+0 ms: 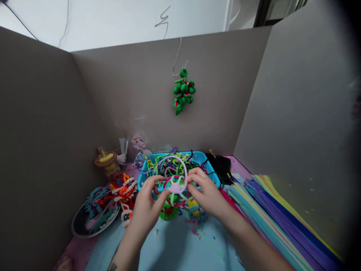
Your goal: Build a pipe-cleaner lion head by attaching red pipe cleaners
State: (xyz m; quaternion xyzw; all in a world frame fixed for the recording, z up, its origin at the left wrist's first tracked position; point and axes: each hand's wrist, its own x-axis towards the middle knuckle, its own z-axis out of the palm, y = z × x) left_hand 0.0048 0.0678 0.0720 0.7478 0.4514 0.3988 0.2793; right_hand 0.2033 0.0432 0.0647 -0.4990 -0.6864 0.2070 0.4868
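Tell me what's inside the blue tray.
The blue tray holds tangled fuzzy strands: green, yellow, purple and black. They hide most of its floor; the pink piece blocks some strands.

Looks like a craft workshop, boxed in by grey panels, with a tray of tangled pipe cleaners at centre and colourful bundles at lower right.

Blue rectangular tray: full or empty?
Not empty: tangled multicoloured fuzzy stems lie in the blue rectangular tray; how full below, cannot tell.
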